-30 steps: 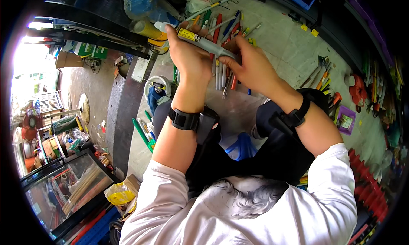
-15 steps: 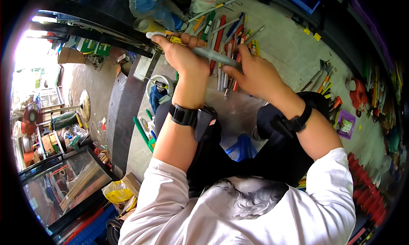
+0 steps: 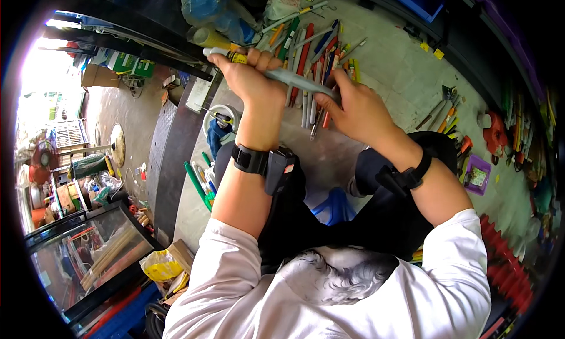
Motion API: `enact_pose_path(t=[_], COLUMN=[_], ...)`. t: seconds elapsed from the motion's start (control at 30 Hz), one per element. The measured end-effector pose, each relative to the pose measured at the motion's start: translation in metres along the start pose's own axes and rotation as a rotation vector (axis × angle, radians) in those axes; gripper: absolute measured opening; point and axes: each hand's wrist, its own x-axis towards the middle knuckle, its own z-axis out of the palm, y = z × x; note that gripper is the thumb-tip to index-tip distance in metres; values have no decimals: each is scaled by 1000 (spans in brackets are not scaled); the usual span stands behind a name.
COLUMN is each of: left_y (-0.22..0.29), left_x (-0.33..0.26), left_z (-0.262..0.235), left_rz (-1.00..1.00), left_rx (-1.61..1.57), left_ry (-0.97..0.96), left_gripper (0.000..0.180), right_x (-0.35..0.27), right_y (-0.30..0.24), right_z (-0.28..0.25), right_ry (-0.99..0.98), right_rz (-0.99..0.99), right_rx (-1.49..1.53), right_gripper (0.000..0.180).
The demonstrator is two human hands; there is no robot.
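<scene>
A long grey tool (image 3: 288,77) with a yellow label near its pale left end slants across in front of me; its exact kind I cannot make out. My left hand (image 3: 254,83) is closed round its labelled end, fingers wrapped over the top. At the other end my right hand (image 3: 360,109) grips it between thumb and fingers, and that tip is partly hidden. Beneath and beyond both hands, a spread of long, slim tools (image 3: 306,38) in red, green, grey and orange lies on the floor.
A white bucket (image 3: 236,116) with blue cloth stands left of my knee. To the right are a smaller group of tools (image 3: 441,112), a purple tray (image 3: 484,169) and a red object (image 3: 495,133). A glass-topped case (image 3: 88,262) sits at lower left; dark shelving borders the far right.
The grey tool and both hands have shifted slightly down and to the right in view. Both hands keep their hold on the tool.
</scene>
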Motion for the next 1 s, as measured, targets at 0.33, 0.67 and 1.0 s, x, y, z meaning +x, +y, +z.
enact_pose_path(t=[0.33,0.67,1.0], left_y=[4,3,3], left_x=[0,-4,-14], left_z=[-12,-5,-7], left_rz=[-182,43,-100], left_rx=[-154,34,-75], left_ry=[-428,-97,-238], left_gripper=[56,56,53], right_x=[9,-2,-1], right_y=[22,-12,-1], right_z=[-4,5,14], right_ry=[-827,-145,-149], right_rz=[671,50,107], right_rx=[1336,285,405], right_gripper=[54,34,35])
